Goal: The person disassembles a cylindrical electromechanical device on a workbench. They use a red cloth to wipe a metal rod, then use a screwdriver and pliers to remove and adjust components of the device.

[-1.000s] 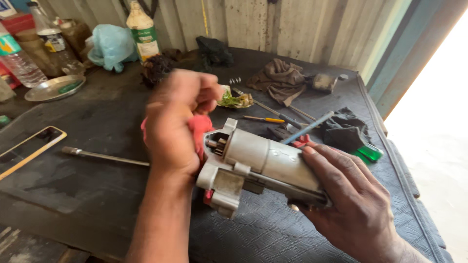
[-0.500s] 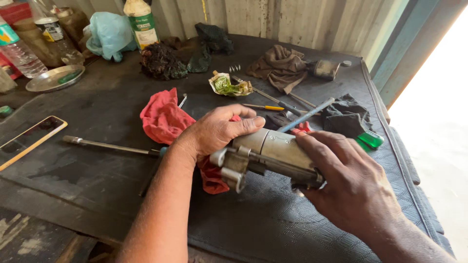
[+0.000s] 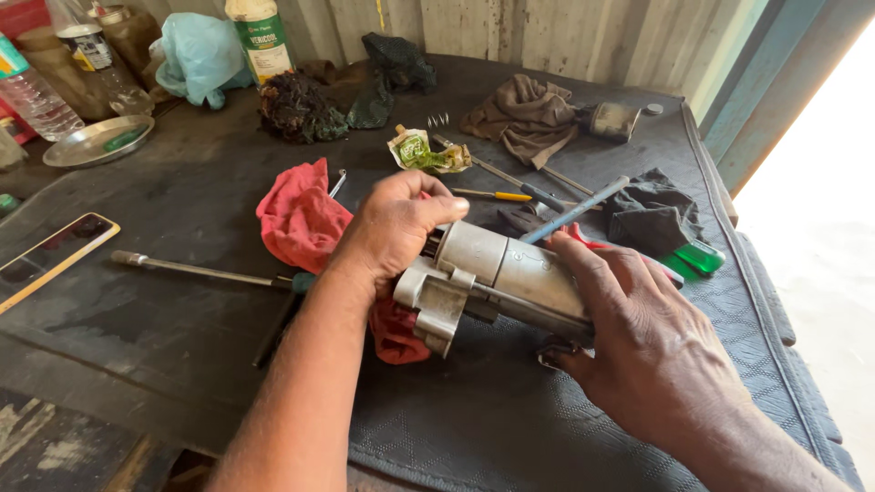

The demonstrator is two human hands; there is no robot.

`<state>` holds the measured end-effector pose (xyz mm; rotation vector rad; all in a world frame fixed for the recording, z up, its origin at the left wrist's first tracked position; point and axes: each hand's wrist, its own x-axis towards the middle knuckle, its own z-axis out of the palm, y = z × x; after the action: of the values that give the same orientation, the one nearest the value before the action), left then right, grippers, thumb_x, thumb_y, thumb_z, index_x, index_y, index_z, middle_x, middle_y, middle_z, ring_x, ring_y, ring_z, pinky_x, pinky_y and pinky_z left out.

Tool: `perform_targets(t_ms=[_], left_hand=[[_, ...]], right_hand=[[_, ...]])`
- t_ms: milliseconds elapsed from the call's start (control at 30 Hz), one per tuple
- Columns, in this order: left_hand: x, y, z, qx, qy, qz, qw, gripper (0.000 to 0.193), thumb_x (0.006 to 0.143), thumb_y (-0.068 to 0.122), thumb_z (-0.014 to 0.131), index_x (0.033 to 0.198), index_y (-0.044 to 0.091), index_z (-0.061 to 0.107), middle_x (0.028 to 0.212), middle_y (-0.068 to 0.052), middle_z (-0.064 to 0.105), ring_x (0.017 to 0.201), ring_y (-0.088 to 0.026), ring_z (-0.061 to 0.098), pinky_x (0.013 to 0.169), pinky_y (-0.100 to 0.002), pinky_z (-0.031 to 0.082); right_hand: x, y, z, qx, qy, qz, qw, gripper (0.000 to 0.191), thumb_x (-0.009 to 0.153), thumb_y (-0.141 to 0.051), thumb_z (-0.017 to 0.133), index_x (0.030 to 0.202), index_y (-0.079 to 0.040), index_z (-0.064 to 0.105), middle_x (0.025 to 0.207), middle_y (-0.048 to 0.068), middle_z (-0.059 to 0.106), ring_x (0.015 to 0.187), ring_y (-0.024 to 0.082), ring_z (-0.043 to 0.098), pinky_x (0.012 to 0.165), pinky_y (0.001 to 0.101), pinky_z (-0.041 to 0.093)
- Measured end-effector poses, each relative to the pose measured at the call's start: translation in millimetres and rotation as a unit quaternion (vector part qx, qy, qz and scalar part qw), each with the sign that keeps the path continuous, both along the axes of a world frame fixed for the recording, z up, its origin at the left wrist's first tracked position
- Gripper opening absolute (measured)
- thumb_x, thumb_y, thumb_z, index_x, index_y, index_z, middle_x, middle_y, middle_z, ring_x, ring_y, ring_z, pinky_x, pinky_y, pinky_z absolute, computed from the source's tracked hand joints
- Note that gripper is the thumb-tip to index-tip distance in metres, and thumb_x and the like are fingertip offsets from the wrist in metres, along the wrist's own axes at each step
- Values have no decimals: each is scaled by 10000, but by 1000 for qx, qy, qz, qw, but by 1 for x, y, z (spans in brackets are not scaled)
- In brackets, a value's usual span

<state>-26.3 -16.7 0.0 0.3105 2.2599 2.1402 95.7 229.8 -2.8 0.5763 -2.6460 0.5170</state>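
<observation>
A grey cylindrical metal starter motor (image 3: 510,282) is held low over the dark rubber mat (image 3: 510,428) near the middle of the workbench, lying on its side with its cast mounting end toward the left. The left hand (image 3: 396,228) is closed over that end from above, the thumb stretched along the top of the housing and the fingers curled round the far side. The right hand (image 3: 652,351) is wrapped round the other end of the cylinder — its fingers spread along the body, the palm behind it. Both hands are thus shut on the motor.

A crumpled red cloth (image 3: 305,219) is seen just behind and under the left hand, part of it lying beneath the motor. A long steel rod (image 3: 196,271) lies to the left of the cloth. Beyond the motor, a yellow-handled screwdriver (image 3: 492,195), a thin blue tube (image 3: 574,211) and a dark rag (image 3: 652,214) are spread on the mat — a green plastic piece (image 3: 697,258) lies beside the rag. At the far left a round metal dish (image 3: 96,143) and a clear plastic bottle (image 3: 32,96) are set.
</observation>
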Motion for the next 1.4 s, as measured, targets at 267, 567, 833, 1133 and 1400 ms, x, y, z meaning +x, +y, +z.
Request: perform_targets(t_ms=[267,567,833,1133,1400], left_hand=[[33,10,27,8,97,61,993,211,869,241,734,900,35,696,803,29,650,732,-57,572,678,-225,494],[69,24,50,-65,225,61,970,283,931,331,710,932,48,703,802,42,646,732,-49,565,664,-227,496],[75,27,54,-112,267,63,955,297,915,352,729,980,62,711,832,30,665,702,-58,563,623,-230,498],[67,19,47,-104,282,28,953,296,932,328,738,1030,50,704,817,16,631,739,-52,560,670,-224,486],[52,14,37,-45,308,-32,950,297,988,304,725,1114,38,687,971,10,664,895,-62,597,840,-234,522]], right_hand=[[-1,2,-9,-37,-74,41,996,1019,717,-144,747,1621,-87,281,1453,191,471,1343,402,494,1065,473,413],[-5,1,-8,-61,-80,29,995,968,808,-439,803,1577,-83,335,1429,207,533,1308,396,505,1011,485,406],[-5,-5,0,-92,-52,19,994,960,696,-443,871,1487,-84,464,1387,197,576,1253,377,566,963,464,463],[-6,-4,4,-90,-109,-34,989,1025,583,-511,921,1459,-155,525,1325,102,617,1251,340,563,967,480,463],[-9,3,-1,-82,-8,38,996,901,706,-597,865,1400,-99,578,1345,136,612,1327,375,502,1049,505,383]])
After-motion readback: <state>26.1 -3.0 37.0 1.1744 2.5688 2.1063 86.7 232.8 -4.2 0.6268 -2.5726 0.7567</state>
